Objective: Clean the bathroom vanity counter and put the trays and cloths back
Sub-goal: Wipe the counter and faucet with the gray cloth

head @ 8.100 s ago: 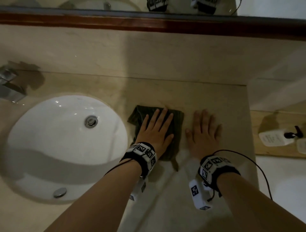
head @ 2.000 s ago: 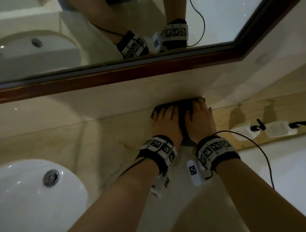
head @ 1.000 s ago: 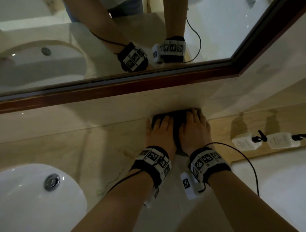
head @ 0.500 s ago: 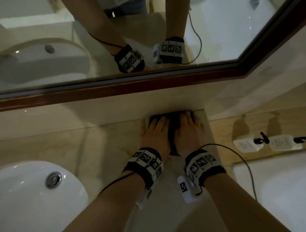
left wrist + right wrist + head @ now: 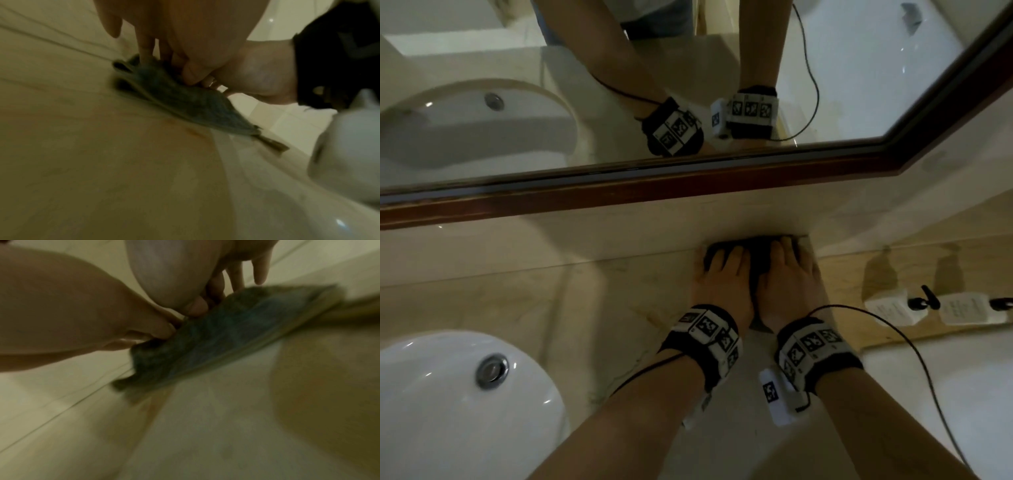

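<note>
Since before: both my hands have slid the cloth (image 5: 756,260) away from the sink (image 5: 441,404) to the counter's (image 5: 599,308) far right corner, and over the last moments a little leftward along the wall.
Left hand (image 5: 722,284): flat on the cloth's left half, fingers (image 5: 147,47) straight and a little spread, pressing down; it holds nothing.
Right hand (image 5: 786,281): flat on the right half, just beside my left, fingers (image 5: 236,279) straight, tips at the wall; also pressing, not gripping.
Cloth: dark, folded, under both palms, its far edge against the backsplash; a loose corner (image 5: 271,143) trails back toward my wrists.
Mirror (image 5: 688,85): beyond my fingertips, above the backsplash, showing my wrist bands.
Sink: near left of my left forearm, well apart from the cloth.
Bottles (image 5: 890,308): two white ones lying right of my right hand, on a lower ledge.
</note>
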A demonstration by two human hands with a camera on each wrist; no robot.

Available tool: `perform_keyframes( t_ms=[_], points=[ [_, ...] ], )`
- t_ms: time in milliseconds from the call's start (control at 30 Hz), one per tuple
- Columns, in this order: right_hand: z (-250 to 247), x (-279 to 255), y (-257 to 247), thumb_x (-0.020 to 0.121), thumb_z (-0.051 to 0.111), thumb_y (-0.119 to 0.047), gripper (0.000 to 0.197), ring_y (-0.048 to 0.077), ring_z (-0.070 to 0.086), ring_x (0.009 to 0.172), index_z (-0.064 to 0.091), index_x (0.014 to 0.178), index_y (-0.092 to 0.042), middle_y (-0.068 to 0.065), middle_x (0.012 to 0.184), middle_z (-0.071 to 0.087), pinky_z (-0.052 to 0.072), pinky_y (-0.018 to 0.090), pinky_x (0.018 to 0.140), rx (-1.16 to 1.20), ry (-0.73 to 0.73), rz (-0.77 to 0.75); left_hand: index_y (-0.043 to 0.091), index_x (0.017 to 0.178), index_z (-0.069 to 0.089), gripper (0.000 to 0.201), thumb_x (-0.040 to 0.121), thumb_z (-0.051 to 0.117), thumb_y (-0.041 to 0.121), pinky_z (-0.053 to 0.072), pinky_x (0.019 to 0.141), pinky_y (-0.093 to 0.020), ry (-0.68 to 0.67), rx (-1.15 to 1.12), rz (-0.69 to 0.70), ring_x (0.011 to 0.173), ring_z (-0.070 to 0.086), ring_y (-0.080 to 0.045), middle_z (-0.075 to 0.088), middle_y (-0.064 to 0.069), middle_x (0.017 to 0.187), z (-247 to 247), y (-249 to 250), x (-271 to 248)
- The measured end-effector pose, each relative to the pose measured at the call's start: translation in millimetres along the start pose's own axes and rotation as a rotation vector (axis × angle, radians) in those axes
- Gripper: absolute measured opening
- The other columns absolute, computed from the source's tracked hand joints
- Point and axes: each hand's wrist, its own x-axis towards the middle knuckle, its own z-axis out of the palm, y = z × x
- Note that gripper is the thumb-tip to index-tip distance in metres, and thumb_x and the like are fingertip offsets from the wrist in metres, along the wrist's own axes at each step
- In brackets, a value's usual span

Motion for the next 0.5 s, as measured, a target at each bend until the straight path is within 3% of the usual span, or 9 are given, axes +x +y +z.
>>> perform_keyframes(
  t_ms=[200,333,500],
  points=[
    [14.9,-15.0,-48.4,0.098,0.037,-0.035,0.060,0.034,0.015,0.145,0.022,0.150,-0.011,0.011,0.159,0.016,0.015,0.048,0.118,0.058,-0.056,-0.112,0.027,0.153,0.008,0.063,0.097,0.032,0.046,-0.016,0.113,-0.052,-0.067,0.076,-0.081,0.146,0.008,-0.021,0.009,0.006,0.159,-4.9,-45.4,-20.4],
    [6.7,-11.3,-24.3,0.096,0.039,-0.035,0.061,0.030,0.014,0.145,0.020,0.151,-0.019,0.003,0.160,0.014,0.010,0.049,0.118,0.015,-0.064,-0.085,0.018,0.153,0.012,0.063,0.098,0.032,0.041,-0.003,0.119,-0.046,-0.061,0.018,-0.082,0.144,0.012,-0.028,0.014,-0.001,0.159,-4.4,-26.6,-15.5],
    [-14.6,5.5,23.4,0.094,0.040,-0.035,0.057,0.030,0.020,0.142,0.027,0.147,-0.023,-0.001,0.156,0.025,0.014,0.051,0.117,-0.084,-0.005,0.021,0.016,0.151,0.020,0.062,0.096,0.037,0.038,0.000,0.118,-0.045,-0.062,-0.030,0.006,0.141,0.019,-0.030,0.021,-0.003,0.156,-3.8,18.7,8.7]
  ],
)
